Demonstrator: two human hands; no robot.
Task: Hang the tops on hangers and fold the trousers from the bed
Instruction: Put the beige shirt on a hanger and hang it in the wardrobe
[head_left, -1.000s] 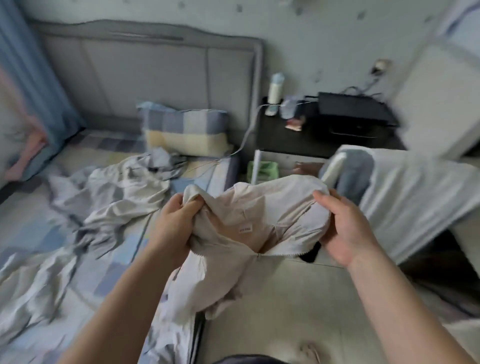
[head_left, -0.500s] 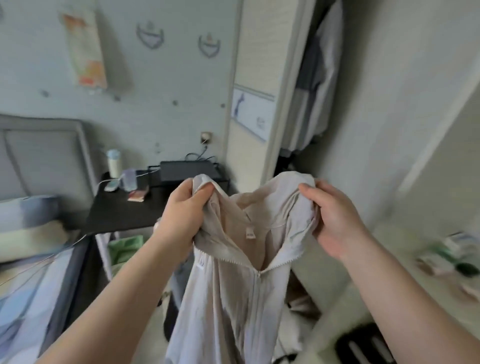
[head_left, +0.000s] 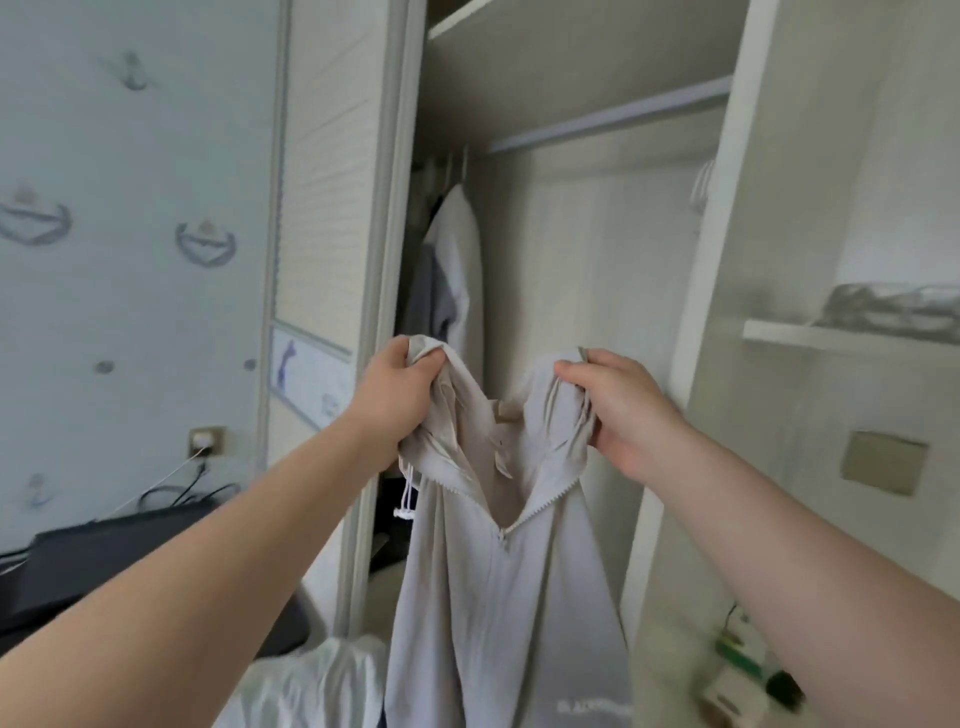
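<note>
Held up in front of an open wardrobe (head_left: 597, 249): a pale grey zip-up top (head_left: 498, 597), hanging straight down between two bare forearms, zip (head_left: 540, 506) parted at the neck, white drawstring (head_left: 405, 493) dangling on the left side. Left hand (head_left: 400, 387) at one side of the collar, grip clamped on a bunch of the fabric. Right hand (head_left: 623, 410) at the other side, grip likewise clamped on the cloth, thumb laid over the edge. Collar spread open between the two hands. Small lettering near the hem at lower right, too blurred to read. Behind the top, a hanging rail (head_left: 613, 117) across the wardrobe, with light and grey garments (head_left: 457, 270) bunched at its left end. To the right, a shelf (head_left: 831, 338). At far left, a black device (head_left: 104, 551) on a dark tabletop (head_left: 280, 629) below a wall socket (head_left: 207, 440).
</note>
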